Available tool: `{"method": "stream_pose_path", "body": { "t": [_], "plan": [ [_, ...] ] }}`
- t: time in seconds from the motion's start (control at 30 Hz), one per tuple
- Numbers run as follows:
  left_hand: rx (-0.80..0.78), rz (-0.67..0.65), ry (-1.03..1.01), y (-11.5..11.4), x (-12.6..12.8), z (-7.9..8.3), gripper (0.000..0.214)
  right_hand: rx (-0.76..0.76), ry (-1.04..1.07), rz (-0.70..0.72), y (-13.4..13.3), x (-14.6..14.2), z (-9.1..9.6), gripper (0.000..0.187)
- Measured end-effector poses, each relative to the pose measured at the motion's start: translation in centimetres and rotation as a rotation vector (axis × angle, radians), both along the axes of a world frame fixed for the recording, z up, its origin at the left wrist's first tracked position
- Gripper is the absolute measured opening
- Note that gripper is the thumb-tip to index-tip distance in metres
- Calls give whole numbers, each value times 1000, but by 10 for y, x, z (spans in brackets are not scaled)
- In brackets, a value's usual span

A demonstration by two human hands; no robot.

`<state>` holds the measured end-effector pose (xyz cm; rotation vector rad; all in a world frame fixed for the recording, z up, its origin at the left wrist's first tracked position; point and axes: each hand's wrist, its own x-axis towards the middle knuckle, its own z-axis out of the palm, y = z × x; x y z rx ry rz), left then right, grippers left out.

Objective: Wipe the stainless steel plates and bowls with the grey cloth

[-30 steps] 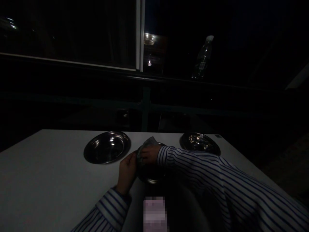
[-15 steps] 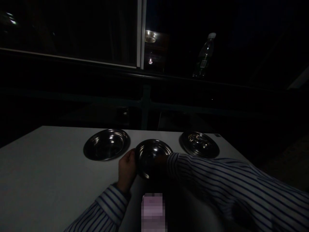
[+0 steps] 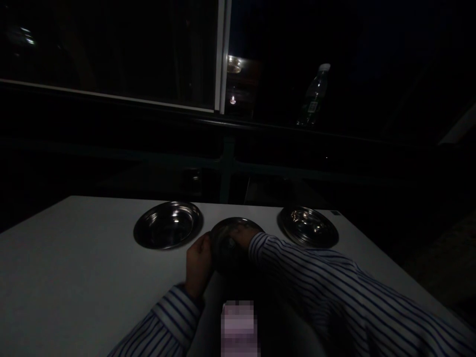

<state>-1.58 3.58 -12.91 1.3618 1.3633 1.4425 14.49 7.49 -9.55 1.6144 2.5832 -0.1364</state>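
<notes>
A shiny metal dish (image 3: 223,260) is tilted up in front of me near the middle of the white table. My left hand (image 3: 198,260) is closed on its left rim, thumb on top. Reaching in from the right, my right hand (image 3: 244,235) is over the inside of the dish, near its far right part. Its fingertips are lost in the dark, and whether they hold anything does not show.
Two more metal dishes lie on the white table (image 3: 92,277): one at the back left (image 3: 167,225), the other at the back right (image 3: 310,227). A clear plastic bottle (image 3: 316,96) stands on the dark ledge behind. A window frame (image 3: 223,54) rises beyond.
My right hand has moved up and away from me within the dish, so more of it shows. My left hand keeps its hold on the rim. The view has shifted slightly.
</notes>
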Motion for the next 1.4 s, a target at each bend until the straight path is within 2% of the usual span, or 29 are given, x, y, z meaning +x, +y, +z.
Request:
{"method": "stream_pose_path", "body": {
  "t": [0.17,0.3,0.4,0.5,0.57,0.63,0.77,0.83,0.93,1.03,1.1,1.17,1.27,1.4],
  "plan": [
    [-45,23,-9,-3,0,1,35,173,112,-167,-9,3,18,34],
    [-10,12,-6,-5,2,3,35,249,179,-276,0,3,19,38],
    [17,-19,-40,-4,3,3,35,234,207,-235,8,-18,12,38],
    [10,-15,-35,-3,2,1,33,191,235,-106,7,-46,7,32],
    [-11,-1,-15,-3,2,-1,33,161,237,-35,6,-54,8,30],
    [-23,-14,-15,-4,1,-2,32,152,212,-37,9,-48,12,30],
    [-39,-34,-29,-5,2,-2,31,152,116,-183,22,-13,20,26],
    [-33,-51,-40,-4,4,-2,32,148,84,-224,24,-5,21,21],
    [-15,-80,-47,-2,3,-3,32,160,91,-167,19,-18,20,21],
    [-18,-43,-7,-1,1,-4,34,161,116,-19,16,-41,18,27],
    [-23,-9,22,-1,-1,-4,35,162,100,22,19,-45,19,27],
    [-30,-3,37,-2,-2,-2,33,165,67,4,24,-35,22,28],
    [-32,-13,53,-4,-2,0,31,151,23,-45,28,-4,26,25],
    [-18,16,63,-5,-2,1,31,154,1,-119,15,32,27,26]
  ]
}}
